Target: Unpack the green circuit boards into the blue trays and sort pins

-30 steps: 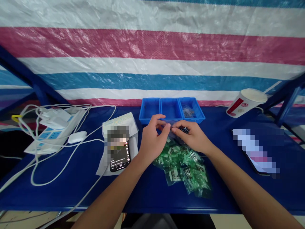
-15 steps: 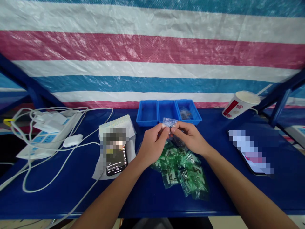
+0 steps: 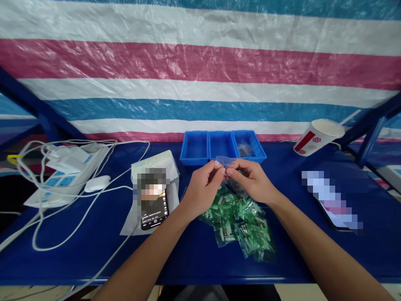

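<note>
Between my two hands is a small clear plastic bag, its top edge showing above the fingertips. My left hand pinches it from one side, thumb against the curled fingers. From the other side my right hand pinches the same bag, the two thumbs nearly touching. What the bag contains is hidden by my fingers. Just below lies a pile of small green-tinted clear packets with white and dark metal-looking pieces inside. Behind my hands stand blue bins joined in a row; the right one holds some clear packets.
A phone leans on a tissue pack at left. Beyond it lie a white earbud case, a power strip and tangled white cables. At right are a paper cup with a straw and another phone.
The bag's visible top has shifted and flattened between my fingers, and my fingertips have moved slightly. Both hands keep their pinch; the view has shifted a little.
</note>
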A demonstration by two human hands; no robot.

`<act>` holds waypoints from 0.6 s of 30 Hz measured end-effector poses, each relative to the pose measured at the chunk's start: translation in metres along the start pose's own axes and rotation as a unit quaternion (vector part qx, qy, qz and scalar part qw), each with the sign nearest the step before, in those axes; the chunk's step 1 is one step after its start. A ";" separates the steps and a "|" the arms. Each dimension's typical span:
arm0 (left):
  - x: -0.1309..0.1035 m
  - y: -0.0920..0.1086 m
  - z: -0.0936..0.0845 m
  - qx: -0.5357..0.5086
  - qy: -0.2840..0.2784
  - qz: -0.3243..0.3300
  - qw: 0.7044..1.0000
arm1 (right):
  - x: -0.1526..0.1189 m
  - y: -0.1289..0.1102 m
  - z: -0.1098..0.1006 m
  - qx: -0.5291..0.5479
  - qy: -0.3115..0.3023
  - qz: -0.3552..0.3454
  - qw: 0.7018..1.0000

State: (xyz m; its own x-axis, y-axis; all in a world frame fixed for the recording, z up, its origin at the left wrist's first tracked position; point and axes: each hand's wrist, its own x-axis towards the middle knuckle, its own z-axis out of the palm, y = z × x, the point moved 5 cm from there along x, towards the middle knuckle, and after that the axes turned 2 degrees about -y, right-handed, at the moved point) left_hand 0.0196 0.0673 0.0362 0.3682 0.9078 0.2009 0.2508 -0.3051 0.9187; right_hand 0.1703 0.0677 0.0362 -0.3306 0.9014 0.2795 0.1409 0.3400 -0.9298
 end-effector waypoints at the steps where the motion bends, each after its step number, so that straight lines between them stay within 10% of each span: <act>1: 0.000 0.000 0.000 0.002 0.000 0.001 1.000 | 0.000 0.000 0.000 -0.005 0.001 0.000 1.000; 18: 0.000 0.005 -0.001 0.003 0.004 0.009 1.000 | 0.000 0.000 0.000 -0.008 0.013 0.013 1.000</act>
State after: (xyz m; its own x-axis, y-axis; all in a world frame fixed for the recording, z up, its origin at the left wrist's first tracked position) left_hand 0.0203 0.0665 0.0411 0.3649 0.9045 0.2209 0.2498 -0.3237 0.9126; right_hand 0.1701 0.0678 0.0359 -0.3032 0.9164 0.2614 0.1637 0.3203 -0.9331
